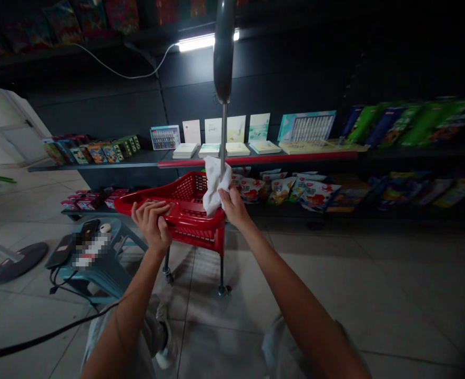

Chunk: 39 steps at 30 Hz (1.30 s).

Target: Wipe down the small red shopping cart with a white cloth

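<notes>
A small red plastic shopping cart (195, 208) on thin metal legs with wheels stands in front of me. My left hand (152, 225) is closed over the left part of its near edge. My right hand (234, 206) grips a white cloth (215, 185) at the cart's near right corner. The cloth is against the lower end of an upright metal pole (224, 131), partly around it. Higher up, the pole widens into a dark grey part (222, 58). The cloth hides the place where pole and cart meet.
Behind the cart runs a dark shelf with books (214, 150), small boxes and snack bags (311, 192). A lit tube lamp (196, 42) hangs above. On my left are a blue-grey stool (116, 242) bearing devices, a black cable (59, 332) and a round stand base (19, 262).
</notes>
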Each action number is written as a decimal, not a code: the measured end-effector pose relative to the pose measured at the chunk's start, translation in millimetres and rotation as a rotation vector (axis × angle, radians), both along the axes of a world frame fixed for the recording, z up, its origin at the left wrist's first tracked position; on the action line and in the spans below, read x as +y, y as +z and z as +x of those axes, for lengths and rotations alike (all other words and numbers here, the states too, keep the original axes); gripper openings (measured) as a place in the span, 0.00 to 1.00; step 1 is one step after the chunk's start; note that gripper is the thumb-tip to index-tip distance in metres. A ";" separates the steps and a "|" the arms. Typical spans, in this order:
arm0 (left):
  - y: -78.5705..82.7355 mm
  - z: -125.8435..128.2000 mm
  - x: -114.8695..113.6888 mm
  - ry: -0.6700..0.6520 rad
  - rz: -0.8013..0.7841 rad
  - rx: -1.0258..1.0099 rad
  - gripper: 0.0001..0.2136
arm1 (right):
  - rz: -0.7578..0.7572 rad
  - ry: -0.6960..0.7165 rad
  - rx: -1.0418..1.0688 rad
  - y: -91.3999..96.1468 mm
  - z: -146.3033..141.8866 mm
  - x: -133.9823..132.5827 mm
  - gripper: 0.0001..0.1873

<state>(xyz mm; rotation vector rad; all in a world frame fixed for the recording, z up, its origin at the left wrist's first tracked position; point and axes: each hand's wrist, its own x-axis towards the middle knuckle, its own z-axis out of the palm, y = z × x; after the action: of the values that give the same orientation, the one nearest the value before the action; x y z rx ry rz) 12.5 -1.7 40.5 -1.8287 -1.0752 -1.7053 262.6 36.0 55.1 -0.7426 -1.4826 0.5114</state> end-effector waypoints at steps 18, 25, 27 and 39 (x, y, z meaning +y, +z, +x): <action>21.7 50.7 -81.9 -0.052 -0.071 0.329 0.04 | -0.064 0.128 -0.094 3.2 -33.2 -73.3 0.22; 19.0 16.7 -75.1 -0.091 -0.064 0.235 0.08 | 0.064 0.216 -0.219 -10.9 -43.5 -72.1 0.15; 16.8 10.6 -65.8 -0.064 -0.084 0.215 0.10 | 0.069 0.172 -0.296 -19.5 -44.6 -66.8 0.12; 11.2 -7.6 2.5 -0.169 -0.081 0.123 0.14 | 0.036 -0.188 -0.655 -62.1 -10.9 -29.6 0.11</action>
<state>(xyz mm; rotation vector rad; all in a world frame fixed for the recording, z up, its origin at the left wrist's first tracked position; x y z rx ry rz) 4.9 0.8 51.7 -2.0988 -0.9765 -1.6370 251.7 6.4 -7.0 -1.0704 -1.9888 0.0897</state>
